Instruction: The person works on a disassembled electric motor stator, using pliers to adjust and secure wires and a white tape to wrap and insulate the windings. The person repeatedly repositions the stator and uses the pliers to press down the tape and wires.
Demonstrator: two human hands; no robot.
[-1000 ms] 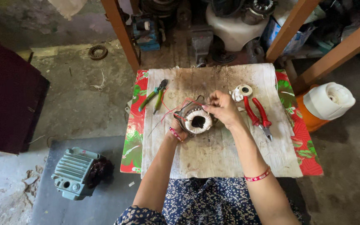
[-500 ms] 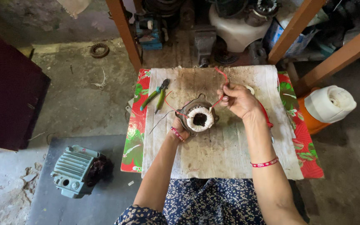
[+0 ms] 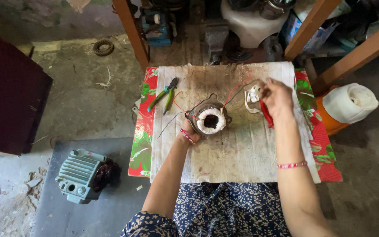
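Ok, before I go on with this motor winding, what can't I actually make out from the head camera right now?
- Left hand, head view: the fingers are tucked behind the motor stator, so the grip is unclear.
- Right hand: it covers the red-handled tool; what the fingertips pinch is too small to tell.
- Thin wires: where they end is too fine to trace.
- White tape roll: partly hidden by the right hand.

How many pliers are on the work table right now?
2. The green-handled pliers lie at the table's left edge, left of the motor stator. The red-handled pliers lie to its right, mostly hidden under the right hand; others may be hidden.
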